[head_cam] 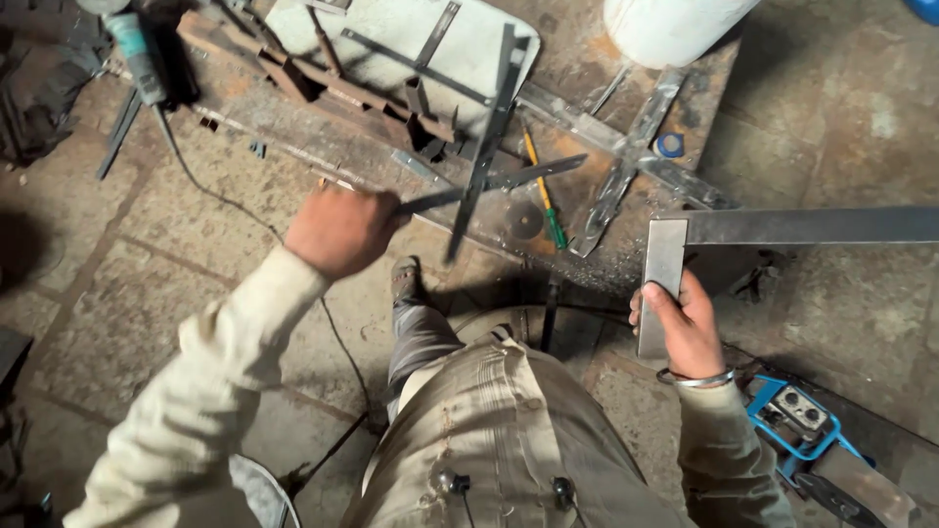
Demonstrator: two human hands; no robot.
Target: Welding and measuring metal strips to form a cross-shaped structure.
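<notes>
My left hand (340, 231) is closed around the end of a cross of two flat dark metal strips (484, 161), held up over the steel workbench (577, 68). The longer strip runs from near the top of the view down to about the bench's front edge. My right hand (685, 328) grips the short leg of a large steel L-shaped square (782, 227). Its long leg runs to the right edge of the view.
On the bench lie another welded cross of shiny flat bars (631, 156), a green-handled screwdriver (544, 191), rusty angle pieces (333, 83) and a white bucket (670, 27). A blue machine (797, 420) sits on the stone floor at lower right. A cable (210, 191) trails across the floor.
</notes>
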